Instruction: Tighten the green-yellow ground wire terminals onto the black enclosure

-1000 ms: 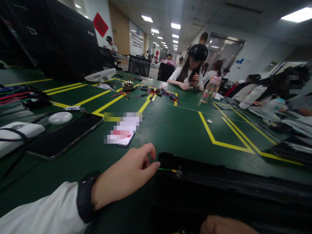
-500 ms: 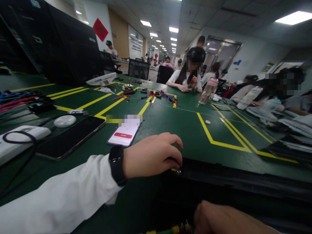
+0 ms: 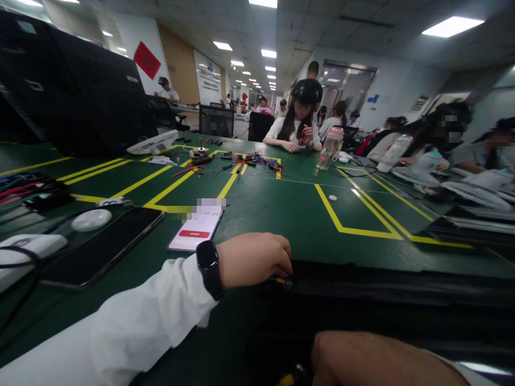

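Note:
My left hand (image 3: 257,260), with a black watch (image 3: 209,262) on its wrist, reaches over the black tray-like thing (image 3: 362,284) along the table's near side. Its fingers are bent down and closed at a small part with yellow-green and shiny metal bits (image 3: 286,283). At the bottom edge my right hand (image 3: 362,356) is curled, its fingertips hidden from view. Just left of it shows a dark piece with yellow on it (image 3: 287,379), partly cut off by the frame; whether the right hand holds it cannot be made out.
A lit phone (image 3: 195,230) lies beyond my left wrist, a dark phone (image 3: 104,246) further left. Bundled wires (image 3: 253,161) lie mid-table near a small motor-like part (image 3: 199,153). A bottle (image 3: 330,147) stands before a seated person (image 3: 295,126). Black computer cases (image 3: 88,91) fill the left.
My left hand has lowered and its fingers have closed together at the small part. The right hand has shifted slightly left. The whole view has moved a little.

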`<action>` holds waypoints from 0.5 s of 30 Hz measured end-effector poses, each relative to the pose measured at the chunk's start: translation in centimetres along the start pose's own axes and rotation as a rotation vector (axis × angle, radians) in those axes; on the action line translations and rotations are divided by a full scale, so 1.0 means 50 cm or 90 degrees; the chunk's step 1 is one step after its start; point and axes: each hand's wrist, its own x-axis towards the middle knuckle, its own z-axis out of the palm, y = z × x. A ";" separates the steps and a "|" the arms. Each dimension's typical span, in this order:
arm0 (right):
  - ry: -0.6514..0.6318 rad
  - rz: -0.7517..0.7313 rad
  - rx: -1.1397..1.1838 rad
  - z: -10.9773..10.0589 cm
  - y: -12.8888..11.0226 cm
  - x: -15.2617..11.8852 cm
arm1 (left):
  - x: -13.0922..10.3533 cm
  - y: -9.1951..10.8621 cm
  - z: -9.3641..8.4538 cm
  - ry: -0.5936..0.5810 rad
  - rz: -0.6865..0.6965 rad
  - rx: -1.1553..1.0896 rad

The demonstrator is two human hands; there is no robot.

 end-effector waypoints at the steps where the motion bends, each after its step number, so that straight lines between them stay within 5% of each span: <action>1: -0.010 -0.005 0.003 -0.003 -0.002 -0.001 | 0.001 -0.001 0.001 -0.001 0.005 -0.003; 5: 0.003 -0.064 0.032 0.003 0.027 -0.007 | 0.003 -0.004 0.011 0.009 0.020 -0.005; 10: 0.311 -0.207 0.117 0.053 0.100 0.000 | 0.000 -0.001 0.019 0.026 0.017 0.015; 15: 0.390 -0.317 0.022 0.071 0.103 0.013 | -0.001 0.000 0.017 0.016 0.027 0.034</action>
